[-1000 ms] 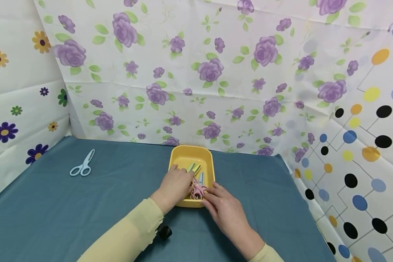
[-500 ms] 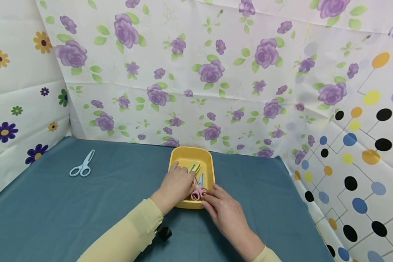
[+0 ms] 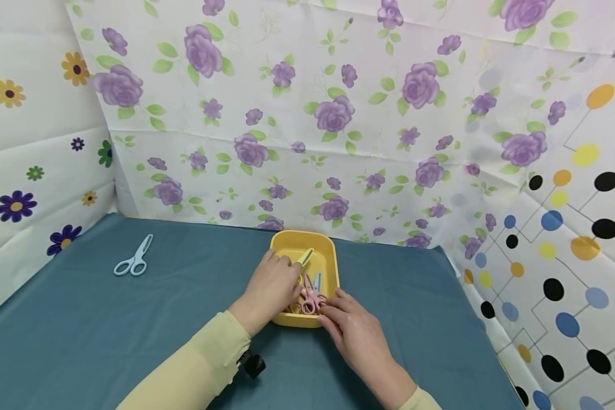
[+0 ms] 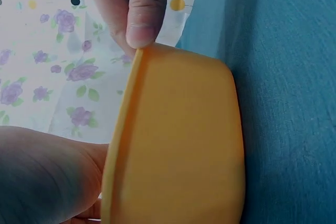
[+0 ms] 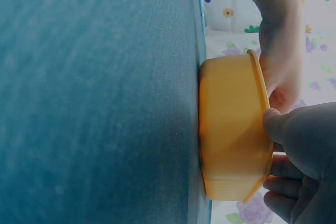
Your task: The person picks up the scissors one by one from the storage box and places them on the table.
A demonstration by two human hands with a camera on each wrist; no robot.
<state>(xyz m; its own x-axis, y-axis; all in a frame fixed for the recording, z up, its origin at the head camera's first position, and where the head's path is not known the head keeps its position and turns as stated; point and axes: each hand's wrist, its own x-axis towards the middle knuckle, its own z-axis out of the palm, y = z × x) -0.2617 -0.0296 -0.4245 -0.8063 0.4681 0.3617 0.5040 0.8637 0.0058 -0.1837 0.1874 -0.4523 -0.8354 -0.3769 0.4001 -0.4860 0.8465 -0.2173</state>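
A yellow plastic tray with several small scissors inside stands on the blue cloth. My left hand reaches over its left side; the fingertips are hidden inside, so I cannot tell what they hold. By those fingers, yellow scissors point up and to the right. Pink scissors lie at the tray's near end, with a light-blue blade beside them. My right hand grips the near right corner, the thumb on the rim's outer side and the fingers across it.
Pale blue scissors lie on the cloth at the far left. A flowered sheet hangs right behind the tray. Patterned sheets also close off the left and right sides. A black wrist camera hangs below the left wrist.
My left hand has drawn slightly to the left within the tray. The green blade that showed beside the yellow scissors is out of sight. My right hand stays at the corner.
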